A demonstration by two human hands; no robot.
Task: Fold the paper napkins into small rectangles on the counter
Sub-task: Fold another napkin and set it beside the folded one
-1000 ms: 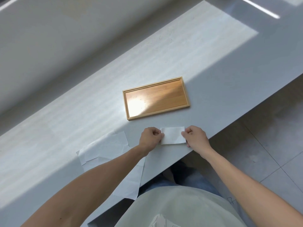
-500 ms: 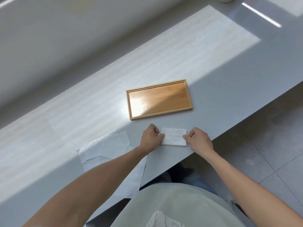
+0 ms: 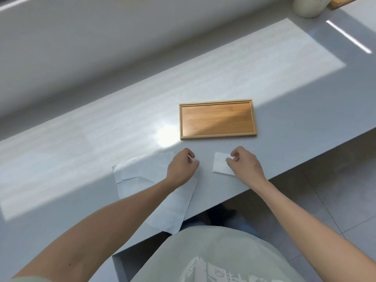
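A small folded white napkin [image 3: 220, 164] lies on the grey counter [image 3: 101, 139] just in front of the wooden tray. My right hand [image 3: 245, 166] covers its right part, and thumb and forefinger pinch its right edge. My left hand [image 3: 182, 167] is off the folded napkin, a short gap to its left, with loosely curled fingers holding nothing. It hovers over the right end of several unfolded white napkins [image 3: 142, 169], which lie flat and overlapping; one of them reaches the counter's near edge under my left forearm.
An empty shallow wooden tray [image 3: 217, 137] sits behind the hands. A white jar [image 3: 307, 6] and a wooden object [image 3: 341, 2] stand at the far right corner. The counter's front edge runs diagonally, with tiled floor [image 3: 335, 190] beyond on the right.
My left hand has let go of the folded napkin and moved left towards the flat napkins. My right hand keeps hold of the napkin's right side. The camera view has shifted.
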